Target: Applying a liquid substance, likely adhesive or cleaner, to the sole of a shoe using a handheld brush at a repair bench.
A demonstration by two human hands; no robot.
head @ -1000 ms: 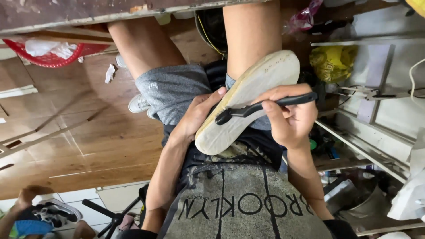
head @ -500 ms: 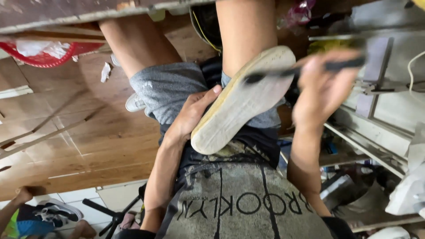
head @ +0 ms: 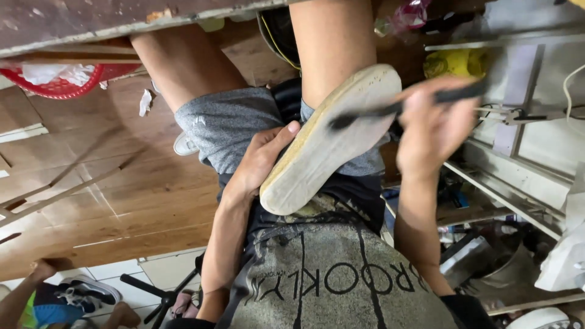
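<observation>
Brushing the shoe sole

My left hand (head: 259, 164) grips the pale sole (head: 329, 137); my right hand (head: 432, 119), clenched around the black brush (head: 396, 108), has swept outward since a second ago.

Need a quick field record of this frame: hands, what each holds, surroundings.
view: head camera, looking down at the person's lap
left hand: grips the shoe sole along its edge, thumb on the rim
shoe sole: pale, worn, bottom facing up, resting across the lap
right hand: holds a black brush, motion-blurred
brush: head end over the sole's upper half; contact unclear
clothing: grey shorts, grey printed shirt
floor: wooden boards
nearby: red basket upper left, yellow bag upper right
</observation>
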